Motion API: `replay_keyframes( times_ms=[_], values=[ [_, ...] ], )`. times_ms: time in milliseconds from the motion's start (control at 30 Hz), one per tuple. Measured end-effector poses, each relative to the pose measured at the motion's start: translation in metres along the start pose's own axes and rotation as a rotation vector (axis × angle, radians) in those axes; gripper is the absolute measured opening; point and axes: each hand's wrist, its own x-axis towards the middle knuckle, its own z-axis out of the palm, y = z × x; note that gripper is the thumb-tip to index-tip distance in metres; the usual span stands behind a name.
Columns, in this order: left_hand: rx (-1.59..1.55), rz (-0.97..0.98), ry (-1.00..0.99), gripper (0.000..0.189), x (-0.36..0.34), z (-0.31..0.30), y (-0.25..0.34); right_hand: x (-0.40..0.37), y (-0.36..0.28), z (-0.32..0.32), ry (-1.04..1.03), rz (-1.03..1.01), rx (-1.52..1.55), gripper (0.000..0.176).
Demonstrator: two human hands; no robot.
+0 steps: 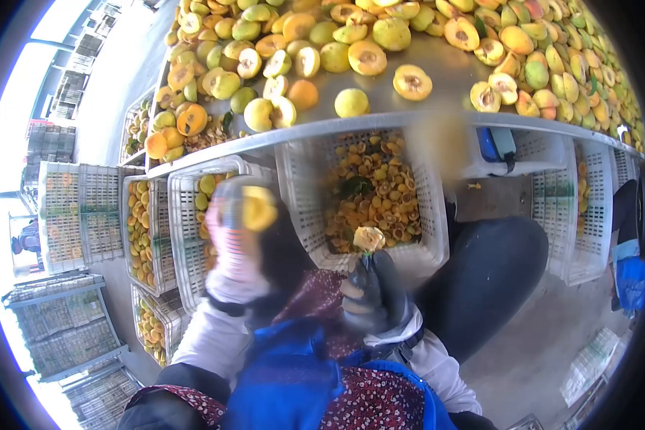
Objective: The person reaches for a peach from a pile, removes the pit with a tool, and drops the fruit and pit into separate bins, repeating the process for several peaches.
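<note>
My left hand [236, 236], in a pale glove and smeared by motion, is closed around a yellow peach half [259, 208]. It is raised left of the middle, over a crate. My right hand [376, 290], in a dark glove, has its fingers pressed together. A pale, ragged peach piece or pit [369, 239] stands above its fingertips, with a bit of green just below it. What the fingers grip is mostly hidden; it looks like a thin tool. Beyond the right hand, a white crate [294, 193] holds many pitted pieces and scraps.
A metal table [437, 68] heaped with whole and halved peaches spans the top. A blurred yellowish shape [437, 143] shows before its edge. White crates [183, 215] of fruit stand at left, stacked crates [61, 208] farther off. A blue item [489, 145] lies under the table.
</note>
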Motion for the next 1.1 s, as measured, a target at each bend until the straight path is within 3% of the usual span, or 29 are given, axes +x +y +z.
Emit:
replay_keyframes(
  times_ms=[33,100,133,167,233,267,300,333,367,433,533,567,633,700,767,833,900,967,1000,1100],
  values=[
    [0.108,0.138,0.097,0.037,0.020,-0.024,0.007,0.001,-0.001,0.003,0.005,-0.005,-0.029,0.045],
    [1.573,0.536,0.123,0.041,0.060,-0.074,0.023,0.005,-0.002,0.001,0.020,0.004,-0.097,0.045],
    [1.793,0.456,0.177,0.041,0.065,-0.080,0.026,0.007,-0.001,0.002,0.062,-0.011,-0.164,0.044],
    [1.650,0.674,0.195,0.038,0.080,-0.088,0.022,0.009,0.000,0.004,0.110,-0.033,-0.223,0.044],
    [1.388,0.700,0.167,0.031,0.076,-0.032,0.045,0.015,0.000,0.007,0.236,-0.022,-0.265,0.042],
    [1.215,0.614,0.104,0.029,0.079,-0.007,0.047,0.016,0.001,0.009,0.330,-0.036,-0.314,0.041],
    [1.120,0.613,0.016,0.033,0.092,0.010,0.046,0.016,0.000,0.010,0.425,-0.055,-0.365,0.040],
    [1.334,0.628,-0.004,0.043,0.116,0.021,0.039,0.016,0.000,0.008,0.401,-0.086,-0.453,0.038],
    [1.509,0.456,-0.078,0.051,0.135,0.036,0.036,0.016,-0.001,0.006,0.484,-0.091,-0.485,0.038],
    [1.554,0.316,-0.288,0.050,0.163,0.053,0.034,0.016,-0.004,0.002,0.646,-0.106,-0.542,0.038],
    [1.393,0.396,-0.351,0.044,0.149,0.057,0.045,0.016,-0.009,-0.010,0.603,-0.146,-0.515,0.038],
    [1.091,0.628,-0.410,0.042,0.143,0.047,0.034,0.017,-0.008,0.001,0.568,-0.167,-0.531,0.038],
    [0.687,0.467,-0.558,0.045,0.096,0.053,0.041,0.021,-0.004,0.040,0.512,-0.200,-0.564,0.038],
    [0.123,-0.125,-0.640,0.050,0.041,0.060,0.038,0.024,-0.001,0.047,0.184,-0.161,-0.360,0.037],
    [-0.028,-0.285,-0.761,0.044,0.017,0.058,0.028,0.028,-0.004,0.045,0.144,-0.174,-0.364,0.037],
    [-0.111,-0.355,-0.681,0.043,-0.001,0.061,0.022,0.034,-0.006,0.035,0.394,-0.218,-0.573,0.036],
    [-0.078,-0.406,-0.559,0.042,-0.002,0.055,0.021,0.034,0.001,0.036,0.615,-0.515,-1.144,0.032],
    [-0.064,-0.389,-0.554,0.042,-0.004,0.050,0.010,0.035,0.000,0.041,0.692,-0.449,-0.922,0.028],
    [-0.055,-0.383,-0.551,0.042,-0.006,0.049,0.008,0.033,0.002,0.056,0.748,-0.372,-1.053,0.023],
    [-0.164,-0.445,-0.550,0.041,-0.023,0.058,0.012,0.042,0.013,0.019,0.515,-0.822,-1.483,0.024]
  ],
)
